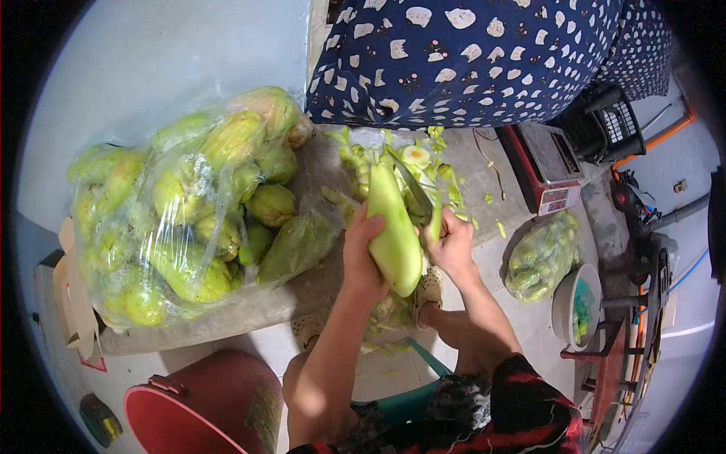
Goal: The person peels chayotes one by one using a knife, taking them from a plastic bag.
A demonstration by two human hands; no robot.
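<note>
My left hand (364, 253) is wrapped round the side of a large, pale green papaya (395, 240), mostly peeled and tilted over the work surface. In my right hand (451, 242) is a knife (412, 184), its blade lying along the papaya's right side. A strip of green peel (435, 219) hangs at the blade near my right fingers. The knife's handle is hidden in my grip. Peel scraps (416, 155) lie scattered on the grey ledge beyond the papaya.
A clear plastic bag of unpeeled green papayas (181, 197) covers the ledge's left. A red bucket (204, 401) stands below it. To the right are a weighing scale (544, 163), a bag of pale pieces (541, 257) and a white tub (563, 306). Cat-patterned cloth (469, 60) hangs ahead.
</note>
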